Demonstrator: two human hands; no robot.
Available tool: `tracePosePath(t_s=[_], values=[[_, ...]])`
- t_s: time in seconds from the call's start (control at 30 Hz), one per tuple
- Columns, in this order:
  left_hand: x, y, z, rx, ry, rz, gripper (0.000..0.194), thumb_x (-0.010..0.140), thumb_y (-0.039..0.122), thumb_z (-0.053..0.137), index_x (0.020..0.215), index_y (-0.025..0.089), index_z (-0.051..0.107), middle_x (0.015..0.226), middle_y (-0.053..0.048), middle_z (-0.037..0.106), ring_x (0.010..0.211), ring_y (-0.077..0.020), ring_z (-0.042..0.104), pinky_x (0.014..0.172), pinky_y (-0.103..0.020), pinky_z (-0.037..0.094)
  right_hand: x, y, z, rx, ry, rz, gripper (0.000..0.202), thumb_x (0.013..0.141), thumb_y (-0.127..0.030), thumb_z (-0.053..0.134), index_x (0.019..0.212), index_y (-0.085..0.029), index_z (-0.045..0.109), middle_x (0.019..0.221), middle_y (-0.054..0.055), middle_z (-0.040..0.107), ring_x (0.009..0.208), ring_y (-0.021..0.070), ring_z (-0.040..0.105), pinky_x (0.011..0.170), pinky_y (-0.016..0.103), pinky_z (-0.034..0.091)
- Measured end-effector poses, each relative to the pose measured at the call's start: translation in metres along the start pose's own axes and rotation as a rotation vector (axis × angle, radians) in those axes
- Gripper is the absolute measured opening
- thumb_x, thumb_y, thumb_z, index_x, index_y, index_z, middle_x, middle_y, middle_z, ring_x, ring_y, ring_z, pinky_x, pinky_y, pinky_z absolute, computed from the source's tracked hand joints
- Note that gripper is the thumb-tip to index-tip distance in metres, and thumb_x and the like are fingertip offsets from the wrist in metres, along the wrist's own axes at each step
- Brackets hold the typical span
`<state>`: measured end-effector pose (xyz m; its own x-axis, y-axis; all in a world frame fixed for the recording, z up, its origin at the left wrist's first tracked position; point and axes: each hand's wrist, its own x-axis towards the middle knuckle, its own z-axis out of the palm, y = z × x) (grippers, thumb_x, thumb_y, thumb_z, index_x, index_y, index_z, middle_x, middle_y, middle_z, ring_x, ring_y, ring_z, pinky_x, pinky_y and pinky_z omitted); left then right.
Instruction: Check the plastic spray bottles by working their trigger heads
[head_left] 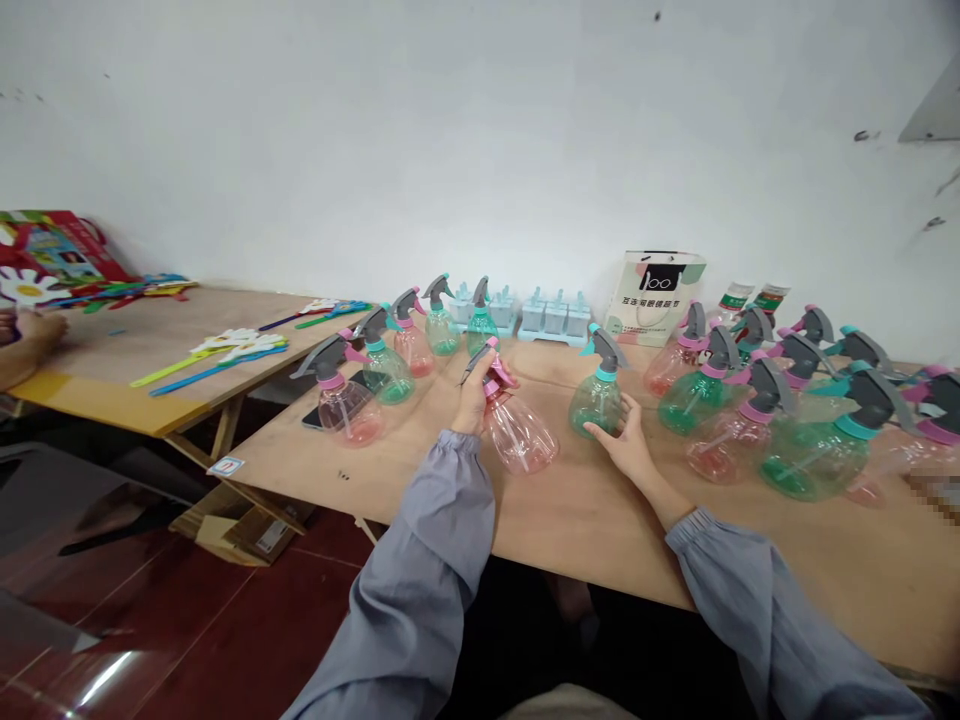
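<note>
My left hand (471, 398) is closed round the head of a clear pink spray bottle (521, 435), which tilts with its base toward the right. To its right, my right hand (628, 438) grips the lower side of a green spray bottle (595, 408), thumb in front and fingers partly hidden. That bottle stands upright on the table and has a grey and turquoise spray head. Beyond my left hand stand several more pink and green bottles, among them a pink spray bottle (351, 412) at the near left. A crowded group with another green spray bottle (817, 460) fills the right side.
Light blue ice-pop moulds (555, 318) and a printed paper bag (652, 298) stand against the wall. A dark phone (319, 418) lies at the left. On the neighbouring table (112, 360) are flower-topped sticks (225, 355); another person's hand (37, 335) is at its far left.
</note>
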<state>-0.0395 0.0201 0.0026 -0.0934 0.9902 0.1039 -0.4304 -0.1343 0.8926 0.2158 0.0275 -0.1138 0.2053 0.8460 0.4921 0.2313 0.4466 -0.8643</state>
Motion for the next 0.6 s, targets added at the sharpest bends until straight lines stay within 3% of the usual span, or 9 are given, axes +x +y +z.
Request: tracePosePath(t_s=[0.1,0.17,0.3,0.4,0.5,0.6], values=[[0.001,-0.001,0.0,-0.019,-0.07,0.012,0.043,0.069,0.059,0.074,0.083,0.019,0.068,0.09,-0.006,0.075,0.096,-0.0231,0.072,0.055,-0.021,0.043,0.0,-0.002,0.0,-0.006,-0.003,-0.002,0.098,0.059,-0.062,0.084,0.135,-0.024,0.036,0.145,0.02,0.046,0.135,0.0344,0.05,0.113,0.058,0.042],[0.001,-0.001,0.0,-0.015,-0.11,0.032,0.043,0.07,0.059,0.074,0.086,0.019,0.068,0.095,-0.006,0.075,0.102,-0.0241,0.071,0.057,-0.022,0.043,0.0,-0.002,0.0,-0.013,-0.008,0.008,0.099,0.058,-0.062,0.084,0.135,-0.023,0.035,0.146,0.021,0.045,0.136,0.0347,0.05,0.113,0.058,0.042],[-0.004,0.003,0.001,-0.008,-0.078,0.084,0.041,0.073,0.058,0.07,0.067,0.019,0.059,0.066,-0.002,0.062,0.069,-0.0162,0.065,0.053,-0.023,0.043,0.0,-0.001,-0.001,-0.019,-0.011,0.014,0.1,0.059,-0.062,0.084,0.135,-0.022,0.034,0.147,0.022,0.043,0.137,0.0353,0.049,0.114,0.058,0.041],[-0.008,0.006,0.0,0.019,-0.166,0.118,0.04,0.077,0.053,0.066,0.059,0.019,0.053,0.057,0.001,0.052,0.056,-0.0122,0.056,0.056,-0.025,0.047,0.0,0.003,-0.002,-0.043,-0.006,-0.005,0.098,0.06,-0.063,0.083,0.135,-0.023,0.034,0.147,0.02,0.044,0.14,0.0344,0.045,0.116,0.058,0.038],[-0.008,0.007,-0.003,0.149,-0.232,0.203,0.032,0.078,0.048,0.064,0.064,0.019,0.062,0.067,-0.003,0.063,0.069,-0.0163,0.064,0.062,-0.027,0.05,0.0,0.008,-0.002,-0.06,-0.004,-0.016,0.096,0.061,-0.064,0.083,0.135,-0.025,0.035,0.146,0.018,0.044,0.141,0.0337,0.044,0.117,0.059,0.036],[0.001,0.009,-0.011,0.39,-0.203,0.37,0.028,0.08,0.046,0.066,0.077,0.019,0.072,0.087,-0.006,0.073,0.092,-0.0214,0.069,0.075,-0.029,0.053,0.001,0.011,0.0,-0.044,-0.005,-0.04,0.095,0.062,-0.064,0.082,0.135,-0.025,0.036,0.144,0.017,0.046,0.138,0.0338,0.047,0.115,0.059,0.039]])
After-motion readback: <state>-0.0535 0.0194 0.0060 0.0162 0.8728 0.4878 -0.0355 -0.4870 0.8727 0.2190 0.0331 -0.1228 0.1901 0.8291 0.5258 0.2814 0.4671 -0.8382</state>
